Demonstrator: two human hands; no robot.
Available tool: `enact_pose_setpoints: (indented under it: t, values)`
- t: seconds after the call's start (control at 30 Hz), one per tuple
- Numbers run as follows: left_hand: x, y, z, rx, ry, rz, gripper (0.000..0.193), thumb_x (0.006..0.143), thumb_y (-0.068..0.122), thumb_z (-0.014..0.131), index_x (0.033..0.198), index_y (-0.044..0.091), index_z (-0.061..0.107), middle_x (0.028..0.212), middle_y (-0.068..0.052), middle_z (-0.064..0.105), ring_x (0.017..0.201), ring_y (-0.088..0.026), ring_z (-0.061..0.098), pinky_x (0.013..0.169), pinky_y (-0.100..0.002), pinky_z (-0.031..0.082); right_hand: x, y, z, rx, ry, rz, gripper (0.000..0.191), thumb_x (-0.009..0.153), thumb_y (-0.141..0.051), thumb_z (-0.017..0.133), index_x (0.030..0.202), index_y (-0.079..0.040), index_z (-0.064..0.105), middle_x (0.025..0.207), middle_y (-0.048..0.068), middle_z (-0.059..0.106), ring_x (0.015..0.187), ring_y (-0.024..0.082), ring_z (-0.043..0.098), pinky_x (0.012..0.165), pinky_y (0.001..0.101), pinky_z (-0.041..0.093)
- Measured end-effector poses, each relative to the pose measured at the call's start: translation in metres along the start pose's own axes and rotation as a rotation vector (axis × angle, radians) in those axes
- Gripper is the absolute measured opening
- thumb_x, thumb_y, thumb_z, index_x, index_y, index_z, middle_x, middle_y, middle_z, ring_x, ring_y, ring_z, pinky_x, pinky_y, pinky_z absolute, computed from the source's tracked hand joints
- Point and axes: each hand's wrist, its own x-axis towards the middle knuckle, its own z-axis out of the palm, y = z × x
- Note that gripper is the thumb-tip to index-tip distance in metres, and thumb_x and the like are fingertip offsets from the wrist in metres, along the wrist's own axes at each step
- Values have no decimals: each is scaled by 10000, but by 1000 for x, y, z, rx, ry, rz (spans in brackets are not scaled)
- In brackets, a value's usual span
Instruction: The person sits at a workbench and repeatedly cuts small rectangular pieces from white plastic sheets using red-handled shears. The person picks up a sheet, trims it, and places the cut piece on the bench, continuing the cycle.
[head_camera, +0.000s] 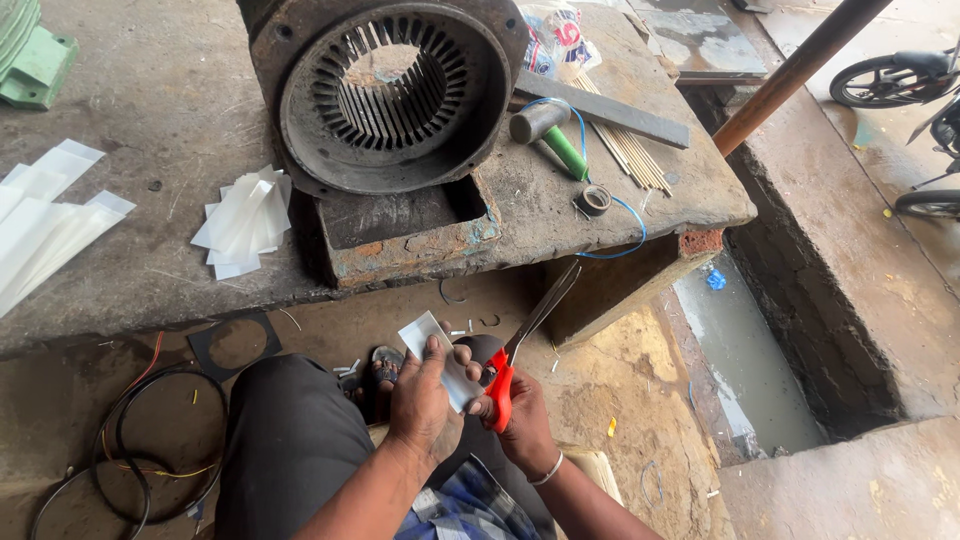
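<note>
A large rusty motor stator housing (392, 95) sits on the concrete bench (150, 270), with a stack of cut white slips (243, 222) just left of it. Below the bench edge, the left hand (420, 405) pinches a white paper strip (440, 360), while the right hand (520, 420) grips red-handled scissors (515, 355), blades pointing up-right beside the strip.

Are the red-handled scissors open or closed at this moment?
Closed: the scissors, held in the right hand, show their blades as one thin line, with no gap.
</note>
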Motion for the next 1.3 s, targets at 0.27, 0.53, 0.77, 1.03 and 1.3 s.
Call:
enact_pose_setpoints:
  t: [0.27, 0.53, 0.77, 1.03, 1.3]
  values:
    - [-5, 2, 6, 28, 3, -21, 304, 1055, 361, 401, 1264, 160, 492, 858, -45, 554, 726, -171, 568, 441, -308, 422, -3, -2, 1, 4, -23, 7, 572, 647, -228, 962, 1092, 5, 689, 816, -6, 675, 632, 52, 602, 524, 190, 469]
    - [7, -3, -7, 83, -61, -7, 260, 1043, 333, 432, 1190, 134, 511, 794, -30, 568, 653, -149, 574, 418, -311, 412, -1, -13, 7, 59, -111, -15, 542, 703, -132, 976, 1098, 51, 652, 974, -5, 654, 745, 70, 608, 593, 209, 478]
    - [21, 114, -22, 1342, -313, -163, 309, 1037, 276, 455, 1256, 73, 533, 760, -51, 706, 542, -162, 646, 521, -326, 534, 4, -36, 3, -177, -446, 109, 636, 709, -339, 926, 1189, -48, 627, 986, -17, 683, 895, 48, 642, 820, 206, 536]
    - [0, 173, 15, 1762, -347, -270, 430, 1040, 269, 417, 1456, 189, 491, 822, -83, 711, 562, -155, 671, 579, -336, 562, -5, -47, 15, -228, -584, 243, 625, 727, -439, 933, 1089, -12, 655, 759, -3, 609, 665, 71, 540, 600, 218, 423]
    - [3, 158, 18, 1802, -378, -238, 488, 1032, 223, 426, 1518, 177, 435, 808, -102, 740, 570, -186, 690, 599, -344, 570, -7, -51, 20, -229, -570, 221, 581, 734, -445, 935, 1037, -28, 667, 793, -46, 602, 685, 45, 535, 600, 204, 417]
